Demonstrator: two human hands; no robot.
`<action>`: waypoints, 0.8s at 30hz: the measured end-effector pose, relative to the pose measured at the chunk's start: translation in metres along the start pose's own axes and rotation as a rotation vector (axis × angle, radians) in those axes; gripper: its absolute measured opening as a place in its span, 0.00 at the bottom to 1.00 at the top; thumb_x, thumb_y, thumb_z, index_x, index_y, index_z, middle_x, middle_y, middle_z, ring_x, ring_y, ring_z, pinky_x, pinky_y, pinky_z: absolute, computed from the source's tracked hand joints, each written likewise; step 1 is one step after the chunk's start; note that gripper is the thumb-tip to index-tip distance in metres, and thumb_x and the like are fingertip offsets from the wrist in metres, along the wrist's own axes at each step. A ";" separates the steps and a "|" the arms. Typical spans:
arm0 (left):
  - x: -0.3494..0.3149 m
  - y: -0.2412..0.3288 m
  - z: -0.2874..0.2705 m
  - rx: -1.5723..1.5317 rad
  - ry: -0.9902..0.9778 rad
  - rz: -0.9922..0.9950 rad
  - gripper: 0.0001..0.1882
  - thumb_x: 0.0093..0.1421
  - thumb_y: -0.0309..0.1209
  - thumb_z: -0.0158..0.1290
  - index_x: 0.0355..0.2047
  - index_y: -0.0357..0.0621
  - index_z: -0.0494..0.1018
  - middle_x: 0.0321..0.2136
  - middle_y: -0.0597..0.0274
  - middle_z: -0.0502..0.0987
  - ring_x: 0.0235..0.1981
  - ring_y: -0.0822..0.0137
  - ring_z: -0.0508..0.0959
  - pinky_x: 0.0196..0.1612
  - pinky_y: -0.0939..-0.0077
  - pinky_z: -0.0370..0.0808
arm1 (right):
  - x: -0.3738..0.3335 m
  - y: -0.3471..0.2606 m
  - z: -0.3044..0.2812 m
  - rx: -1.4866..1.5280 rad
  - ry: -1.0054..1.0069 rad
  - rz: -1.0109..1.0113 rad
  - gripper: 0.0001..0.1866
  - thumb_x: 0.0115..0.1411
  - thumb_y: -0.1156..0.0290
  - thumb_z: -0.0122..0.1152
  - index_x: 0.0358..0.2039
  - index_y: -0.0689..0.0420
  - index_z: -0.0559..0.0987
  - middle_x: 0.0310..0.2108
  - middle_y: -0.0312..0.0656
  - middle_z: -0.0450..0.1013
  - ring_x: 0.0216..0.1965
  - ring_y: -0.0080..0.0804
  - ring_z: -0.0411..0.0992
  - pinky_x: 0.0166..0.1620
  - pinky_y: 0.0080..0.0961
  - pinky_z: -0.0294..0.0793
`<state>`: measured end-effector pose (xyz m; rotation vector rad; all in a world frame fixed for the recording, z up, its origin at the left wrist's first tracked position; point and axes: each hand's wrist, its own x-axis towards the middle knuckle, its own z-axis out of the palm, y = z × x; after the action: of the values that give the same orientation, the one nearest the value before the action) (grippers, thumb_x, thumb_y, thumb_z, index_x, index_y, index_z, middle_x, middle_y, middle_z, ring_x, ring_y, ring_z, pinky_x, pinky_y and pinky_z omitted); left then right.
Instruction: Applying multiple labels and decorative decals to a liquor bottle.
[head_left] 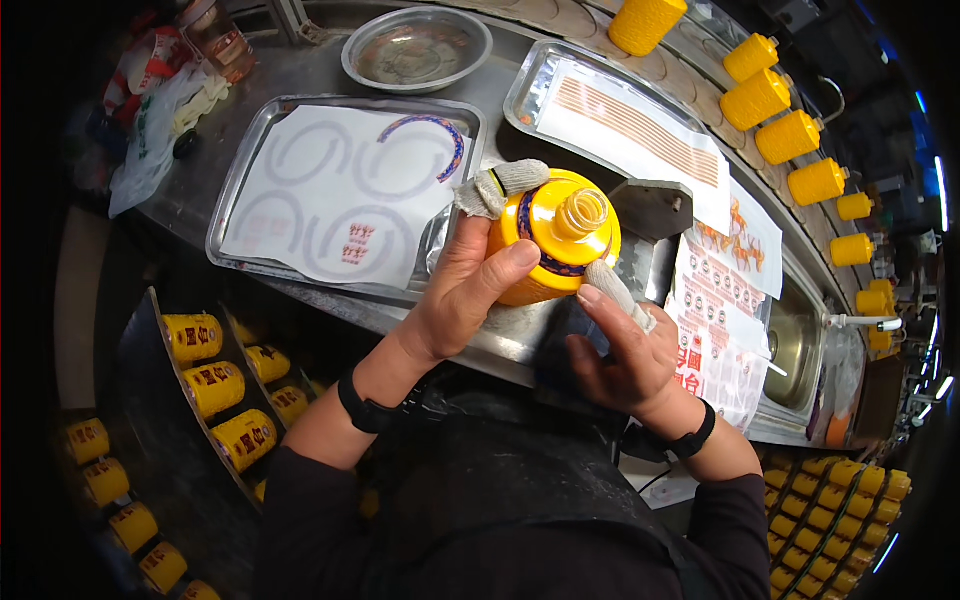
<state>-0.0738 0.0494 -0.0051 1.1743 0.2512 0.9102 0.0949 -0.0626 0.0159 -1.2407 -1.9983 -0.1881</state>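
Glossy yellow bottle (538, 213) is held tilted above near edge of steel workbench (190, 190). Body (525, 290) is clasped by left hand (462, 283); blue patterned band (560, 267) is touched by cloth-covered finger (614, 291) of right hand (645, 365), whose closure cannot be told. Bottle is judged stiff, fairly heavy, slick, breakable; best held around body from left and right, band and open neck (582, 214) spared.

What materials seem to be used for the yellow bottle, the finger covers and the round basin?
Yellow bottle: glossy, with bright highlights; perhaps coated glass or glazed ceramic, I cannot tell which.
Finger covers: matt, apparently knitted fabric, judging by their fine texture.
Round basin: probably metal, given its grey colour and softly shining rim.
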 end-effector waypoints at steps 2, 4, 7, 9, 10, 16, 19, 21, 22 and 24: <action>0.002 0.000 0.000 -0.019 0.017 0.015 0.28 0.67 0.33 0.42 0.66 0.40 0.52 0.60 0.57 0.62 0.62 0.67 0.62 0.66 0.70 0.55 | -0.004 0.001 0.000 -0.014 -0.028 0.003 0.30 0.42 0.78 0.67 0.51 0.60 0.77 0.40 0.49 0.79 0.20 0.27 0.73 0.23 0.22 0.69; 0.002 -0.001 0.002 -0.006 0.043 0.019 0.27 0.68 0.32 0.41 0.66 0.40 0.52 0.60 0.57 0.62 0.62 0.67 0.62 0.66 0.70 0.55 | 0.000 0.001 0.001 -0.023 -0.028 -0.018 0.29 0.43 0.78 0.67 0.51 0.59 0.78 0.41 0.48 0.79 0.20 0.25 0.71 0.22 0.21 0.67; 0.002 -0.002 0.004 0.005 0.068 0.024 0.26 0.68 0.30 0.39 0.65 0.40 0.52 0.59 0.57 0.62 0.61 0.67 0.62 0.66 0.71 0.55 | 0.005 -0.002 -0.003 -0.059 -0.094 -0.043 0.29 0.43 0.77 0.68 0.50 0.59 0.77 0.41 0.48 0.79 0.24 0.28 0.74 0.25 0.22 0.69; 0.001 0.000 0.003 0.009 0.072 0.027 0.25 0.69 0.30 0.38 0.65 0.40 0.52 0.59 0.57 0.62 0.61 0.68 0.62 0.65 0.71 0.56 | 0.010 -0.005 -0.005 -0.079 -0.158 -0.053 0.29 0.42 0.77 0.69 0.50 0.60 0.77 0.40 0.50 0.79 0.28 0.33 0.78 0.29 0.24 0.73; 0.001 0.001 0.001 -0.045 0.067 -0.025 0.27 0.67 0.30 0.42 0.66 0.40 0.52 0.59 0.57 0.62 0.61 0.67 0.62 0.65 0.71 0.56 | 0.013 -0.007 -0.005 -0.088 -0.177 -0.067 0.30 0.42 0.77 0.69 0.50 0.60 0.77 0.40 0.50 0.79 0.27 0.32 0.78 0.28 0.23 0.72; -0.005 -0.009 -0.018 0.424 -0.078 0.094 0.45 0.48 0.32 0.67 0.62 0.38 0.55 0.58 0.53 0.65 0.60 0.65 0.64 0.64 0.65 0.60 | 0.017 -0.007 -0.001 -0.124 -0.127 -0.099 0.29 0.43 0.78 0.67 0.50 0.59 0.78 0.38 0.45 0.79 0.20 0.25 0.71 0.23 0.21 0.66; -0.003 -0.019 -0.006 0.662 0.095 -0.019 0.45 0.45 0.35 0.70 0.58 0.37 0.57 0.54 0.52 0.69 0.55 0.61 0.71 0.59 0.63 0.67 | 0.024 -0.011 0.001 -0.182 -0.134 -0.134 0.27 0.45 0.76 0.63 0.50 0.59 0.78 0.34 0.38 0.79 0.16 0.20 0.65 0.20 0.19 0.61; -0.005 -0.030 -0.003 0.743 0.103 0.112 0.49 0.45 0.37 0.70 0.61 0.35 0.53 0.55 0.48 0.66 0.57 0.55 0.68 0.61 0.63 0.64 | 0.035 -0.017 -0.002 -0.233 -0.179 -0.151 0.27 0.46 0.74 0.60 0.51 0.60 0.78 0.30 0.36 0.78 0.16 0.20 0.64 0.20 0.19 0.61; -0.005 -0.033 -0.002 0.825 0.115 0.244 0.53 0.45 0.39 0.70 0.63 0.33 0.49 0.57 0.44 0.63 0.58 0.50 0.66 0.62 0.63 0.61 | 0.043 -0.022 -0.005 -0.282 -0.268 -0.122 0.27 0.47 0.72 0.59 0.52 0.61 0.77 0.26 0.35 0.75 0.15 0.20 0.65 0.19 0.20 0.62; -0.001 -0.031 0.002 0.868 0.140 0.327 0.48 0.50 0.39 0.67 0.62 0.35 0.51 0.56 0.46 0.65 0.57 0.53 0.68 0.61 0.62 0.62 | 0.053 -0.030 -0.006 -0.348 -0.353 -0.075 0.28 0.49 0.70 0.57 0.53 0.61 0.76 0.22 0.34 0.72 0.14 0.21 0.65 0.19 0.20 0.63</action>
<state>-0.0586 0.0440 -0.0313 1.9913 0.6197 1.2194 0.0611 -0.0435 0.0634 -1.4983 -2.3907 -0.3894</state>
